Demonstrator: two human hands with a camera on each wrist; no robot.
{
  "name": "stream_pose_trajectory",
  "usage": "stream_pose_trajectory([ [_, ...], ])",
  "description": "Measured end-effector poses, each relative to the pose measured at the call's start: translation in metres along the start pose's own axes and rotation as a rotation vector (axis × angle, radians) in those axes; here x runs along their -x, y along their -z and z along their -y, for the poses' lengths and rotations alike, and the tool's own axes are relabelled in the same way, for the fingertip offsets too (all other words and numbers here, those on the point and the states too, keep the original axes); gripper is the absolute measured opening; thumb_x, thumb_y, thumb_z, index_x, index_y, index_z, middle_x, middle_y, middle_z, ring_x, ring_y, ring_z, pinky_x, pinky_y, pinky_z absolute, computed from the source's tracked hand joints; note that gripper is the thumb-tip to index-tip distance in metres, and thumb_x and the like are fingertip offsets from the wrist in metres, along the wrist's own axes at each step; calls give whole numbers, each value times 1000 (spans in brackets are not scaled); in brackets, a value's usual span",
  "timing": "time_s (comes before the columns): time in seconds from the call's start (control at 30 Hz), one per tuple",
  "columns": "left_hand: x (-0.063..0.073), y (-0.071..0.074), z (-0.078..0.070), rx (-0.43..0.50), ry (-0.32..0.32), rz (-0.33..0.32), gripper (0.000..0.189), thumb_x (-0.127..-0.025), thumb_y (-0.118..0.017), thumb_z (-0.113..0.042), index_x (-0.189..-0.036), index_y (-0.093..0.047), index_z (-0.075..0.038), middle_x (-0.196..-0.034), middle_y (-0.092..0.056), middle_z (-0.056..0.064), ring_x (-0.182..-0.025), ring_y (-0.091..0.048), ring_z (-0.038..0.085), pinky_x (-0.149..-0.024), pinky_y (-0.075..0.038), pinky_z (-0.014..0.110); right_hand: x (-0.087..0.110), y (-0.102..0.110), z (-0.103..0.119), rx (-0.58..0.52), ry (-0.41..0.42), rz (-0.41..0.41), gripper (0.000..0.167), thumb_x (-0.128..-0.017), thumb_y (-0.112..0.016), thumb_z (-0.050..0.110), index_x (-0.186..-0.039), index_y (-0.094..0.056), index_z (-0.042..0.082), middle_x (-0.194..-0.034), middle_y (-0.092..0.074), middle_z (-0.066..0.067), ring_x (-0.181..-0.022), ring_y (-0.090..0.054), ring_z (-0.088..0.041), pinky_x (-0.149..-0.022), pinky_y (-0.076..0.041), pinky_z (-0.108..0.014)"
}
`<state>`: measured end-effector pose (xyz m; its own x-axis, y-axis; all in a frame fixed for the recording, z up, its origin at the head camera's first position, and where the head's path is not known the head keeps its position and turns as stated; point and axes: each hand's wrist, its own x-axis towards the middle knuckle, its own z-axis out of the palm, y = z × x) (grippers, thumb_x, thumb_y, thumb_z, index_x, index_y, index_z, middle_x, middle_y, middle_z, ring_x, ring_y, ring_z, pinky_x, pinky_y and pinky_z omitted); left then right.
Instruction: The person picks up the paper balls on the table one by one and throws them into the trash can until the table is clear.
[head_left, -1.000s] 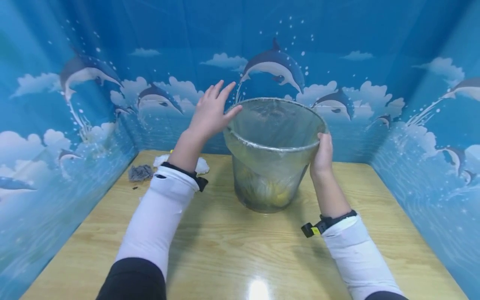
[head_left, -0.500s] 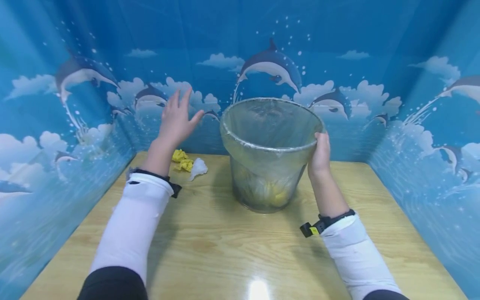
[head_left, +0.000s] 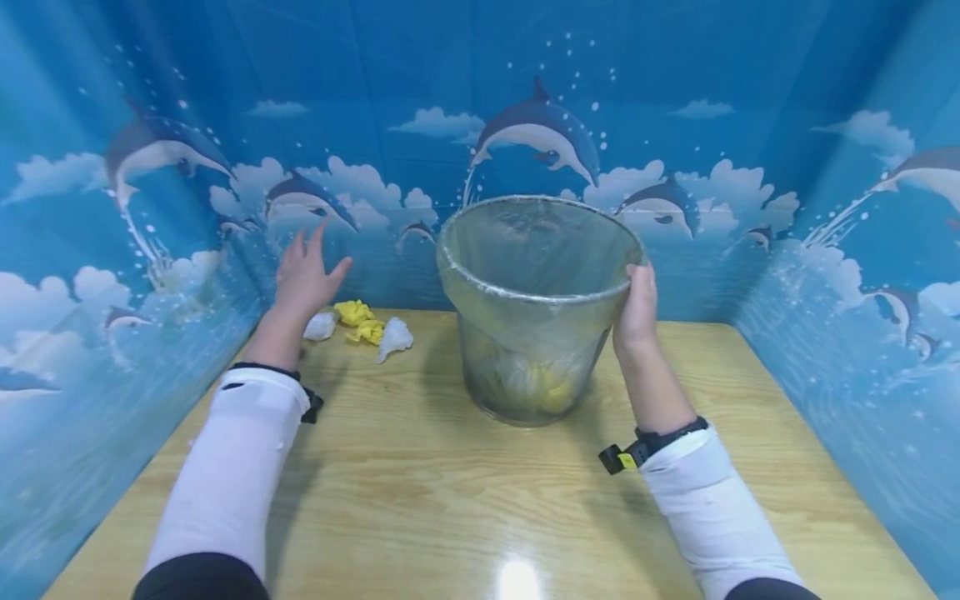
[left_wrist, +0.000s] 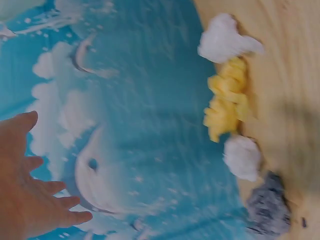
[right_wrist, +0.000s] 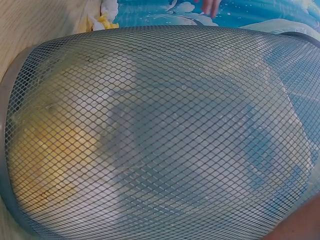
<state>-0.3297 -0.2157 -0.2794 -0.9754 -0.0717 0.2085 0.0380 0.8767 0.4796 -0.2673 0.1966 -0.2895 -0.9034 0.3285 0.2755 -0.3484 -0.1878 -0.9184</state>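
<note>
A mesh wastebasket, lined with a translucent bag folded over its rim, stands on the table. Yellow and white crumpled stuff shows through its mesh. At its right side my right hand holds it just below the rim, thumb near the edge. My left hand is raised at the back left, fingers spread, with nothing in it. Below and right of it lie yellow crumpled paper, a white crumpled piece and another white one. The left wrist view also has a grey crumpled piece.
The wooden table runs up to a blue dolphin-print curtain on the back and both sides. A small dark scrap lies beside the grey piece.
My left hand has moved left and down from beside the wastebasket's rim, uncovering the yellow and white pieces. My right hand has stayed on the wastebasket.
</note>
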Motion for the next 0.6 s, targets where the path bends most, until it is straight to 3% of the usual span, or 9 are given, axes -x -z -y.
stream_pose_trajectory([
  [0.23, -3, -7, 32, 66, 83, 46, 79, -101, -41, -45, -157, 6, -16, -159, 10, 25, -145, 4, 49, -112, -7, 69, 1, -1, -2, 4, 10, 11, 52, -94, -28, 20, -143, -32, 4, -127, -40, -6, -118, -38, -20, -110, -28, -39],
  [0.6, -1, -18, 68, -16, 186, 86, 78, -102, -41, -38, -155, 6, -6, -156, 13, 31, -143, 8, 52, -113, -3, 68, 1, 0, 0, 0, 18, 8, 52, -94, -28, 21, -144, -31, 3, -128, -39, -6, -117, -38, -20, -110, -28, -39],
])
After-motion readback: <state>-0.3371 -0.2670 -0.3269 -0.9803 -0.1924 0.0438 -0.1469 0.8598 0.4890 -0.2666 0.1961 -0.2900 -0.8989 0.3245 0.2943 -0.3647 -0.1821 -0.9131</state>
